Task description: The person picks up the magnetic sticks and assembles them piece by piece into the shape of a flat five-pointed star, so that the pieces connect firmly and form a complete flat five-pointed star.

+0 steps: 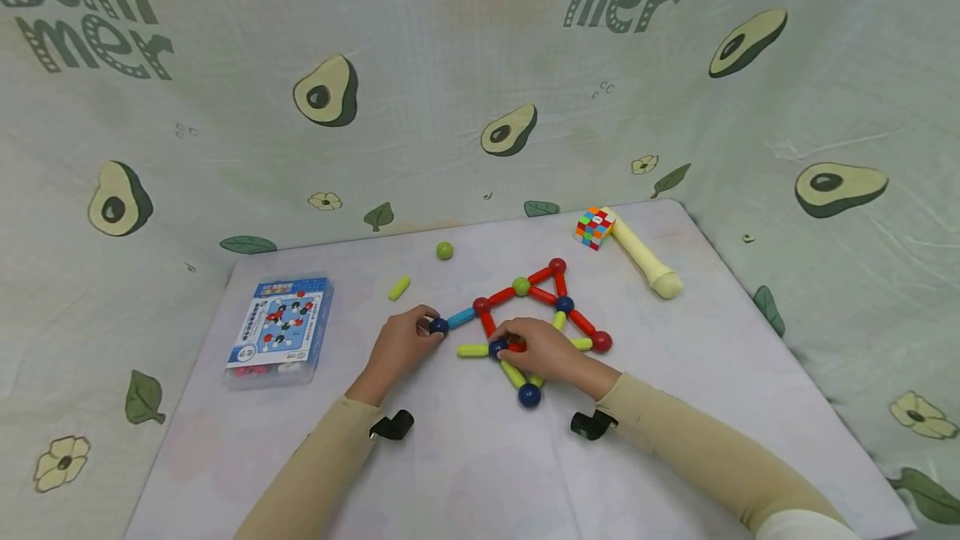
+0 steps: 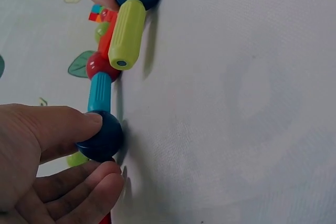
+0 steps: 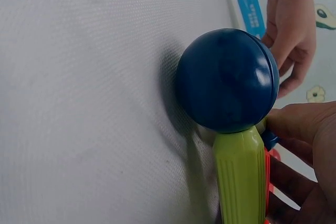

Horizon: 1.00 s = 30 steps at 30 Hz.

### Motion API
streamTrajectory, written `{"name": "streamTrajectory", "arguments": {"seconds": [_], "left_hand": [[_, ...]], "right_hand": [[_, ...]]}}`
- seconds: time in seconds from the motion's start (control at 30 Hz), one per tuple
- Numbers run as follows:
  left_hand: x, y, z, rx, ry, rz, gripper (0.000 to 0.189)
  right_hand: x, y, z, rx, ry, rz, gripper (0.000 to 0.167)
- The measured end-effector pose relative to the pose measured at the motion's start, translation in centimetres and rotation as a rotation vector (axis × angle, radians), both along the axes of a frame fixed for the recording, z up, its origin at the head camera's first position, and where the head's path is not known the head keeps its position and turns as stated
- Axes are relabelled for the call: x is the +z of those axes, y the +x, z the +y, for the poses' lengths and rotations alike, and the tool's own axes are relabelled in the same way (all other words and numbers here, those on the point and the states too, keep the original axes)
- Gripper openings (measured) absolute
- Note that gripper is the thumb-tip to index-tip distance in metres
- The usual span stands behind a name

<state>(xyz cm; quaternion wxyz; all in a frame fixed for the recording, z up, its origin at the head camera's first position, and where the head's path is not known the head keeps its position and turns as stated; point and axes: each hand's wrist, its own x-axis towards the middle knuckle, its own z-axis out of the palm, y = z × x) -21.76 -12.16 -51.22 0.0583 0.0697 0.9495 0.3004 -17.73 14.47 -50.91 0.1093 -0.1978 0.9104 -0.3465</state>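
A flat frame of magnetic rods and balls lies on the table, with red, yellow-green and blue rods. My left hand (image 1: 403, 347) pinches a dark blue ball (image 2: 101, 137) between thumb and fingers, at the frame's left end. A blue rod (image 1: 461, 317) joins that ball to a red ball (image 1: 482, 306). My right hand (image 1: 546, 348) grips another dark blue ball (image 1: 498, 349), from which a yellow-green rod (image 1: 472, 351) points left; the hand hides part of the frame's middle. A third dark blue ball (image 3: 227, 80) sits at the near corner, just below the right hand.
A loose yellow-green rod (image 1: 399, 288) and a green ball (image 1: 445, 251) lie behind the left hand. At the left is a clear plastic box (image 1: 279, 323) with a printed label. A puzzle cube (image 1: 595, 227) and a pale yellow stick (image 1: 645, 257) are at the back right.
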Motion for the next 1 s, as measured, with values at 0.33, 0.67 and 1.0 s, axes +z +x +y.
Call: {"name": "streamTrajectory", "arguments": {"seconds": [0.33,0.67,1.0], "left_hand": [[-0.27,0.19,-0.51,-0.009,0.048,-0.027,0.035],[-0.07,0.47,-0.81,-0.075,0.087,-0.089,0.027],[-0.28,0.76,-0.84,-0.101,0.113,-0.138,0.025]], "right_hand": [[0.0,-0.01,0.0,-0.009,0.007,-0.006,0.027],[0.02,-0.09,0.08,0.003,0.006,0.004,0.026],[-0.09,-0.18,0.04,0.012,-0.003,0.024,0.023]]}}
